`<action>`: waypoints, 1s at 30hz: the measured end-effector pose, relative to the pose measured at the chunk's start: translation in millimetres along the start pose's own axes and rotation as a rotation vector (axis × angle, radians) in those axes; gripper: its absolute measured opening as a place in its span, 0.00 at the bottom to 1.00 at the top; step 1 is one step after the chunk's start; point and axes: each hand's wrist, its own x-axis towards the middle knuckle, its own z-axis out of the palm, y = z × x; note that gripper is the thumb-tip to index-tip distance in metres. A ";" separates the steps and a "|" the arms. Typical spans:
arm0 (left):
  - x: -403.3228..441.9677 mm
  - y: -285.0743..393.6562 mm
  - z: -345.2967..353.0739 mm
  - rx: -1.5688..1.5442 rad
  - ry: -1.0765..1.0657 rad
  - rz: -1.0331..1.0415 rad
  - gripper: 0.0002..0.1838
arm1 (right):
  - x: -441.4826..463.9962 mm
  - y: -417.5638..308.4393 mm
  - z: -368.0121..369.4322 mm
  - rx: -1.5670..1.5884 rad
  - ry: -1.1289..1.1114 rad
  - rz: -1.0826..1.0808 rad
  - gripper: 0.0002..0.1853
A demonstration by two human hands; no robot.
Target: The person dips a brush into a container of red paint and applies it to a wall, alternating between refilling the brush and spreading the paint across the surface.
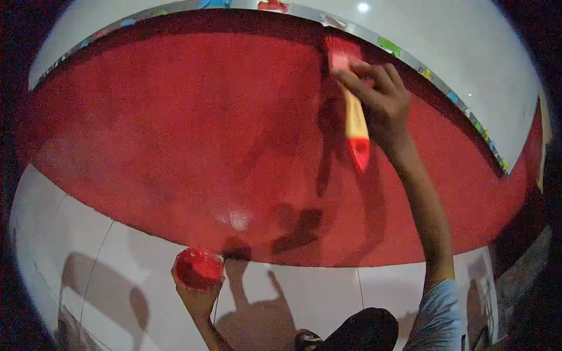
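A paintbrush (354, 117) with a yellow handle and red tip is in my right hand (383, 96), its fingers closed around the handle near the ferrule. The red-coated bristles meet the upper part of the red wall surface (175, 128), just under the strip edge. Low and left of centre, my left hand (199, 298) is wrapped around a small round container of red paint (202, 269). Much of that container's outside is hidden by the hand.
A white panel (445, 52) overhangs the red surface, its grey edge strip (389, 45) dotted with coloured scraps or paint. White floor tiles (146, 281) lie below, crossed by shadows. My dark-clothed knee (369, 327) is at the bottom.
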 end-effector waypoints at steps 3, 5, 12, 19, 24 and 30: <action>2.0 -5.8 -3.9 -0.026 -0.026 -0.025 0.54 | -10.3 -11.0 22.2 -0.018 -0.029 -0.014 0.20; 0.4 -9.1 -5.6 -0.018 -0.039 -0.024 0.54 | -30.5 -49.2 15.5 0.101 -0.080 0.043 0.20; 2.3 -17.6 -8.2 -0.049 -0.027 0.020 0.55 | -54.2 -88.3 -20.6 0.427 -0.320 0.237 0.15; -3.4 -16.8 -18.9 0.048 0.026 0.006 0.54 | -72.3 -81.6 29.7 0.059 -0.143 -0.017 0.25; -8.1 -3.9 -21.6 0.060 0.041 -0.023 0.54 | -250.1 -221.1 46.9 0.400 -0.644 0.008 0.18; -12.8 -12.3 -47.4 0.357 0.090 0.053 0.57 | -244.4 -284.8 23.5 1.167 -1.273 0.938 0.14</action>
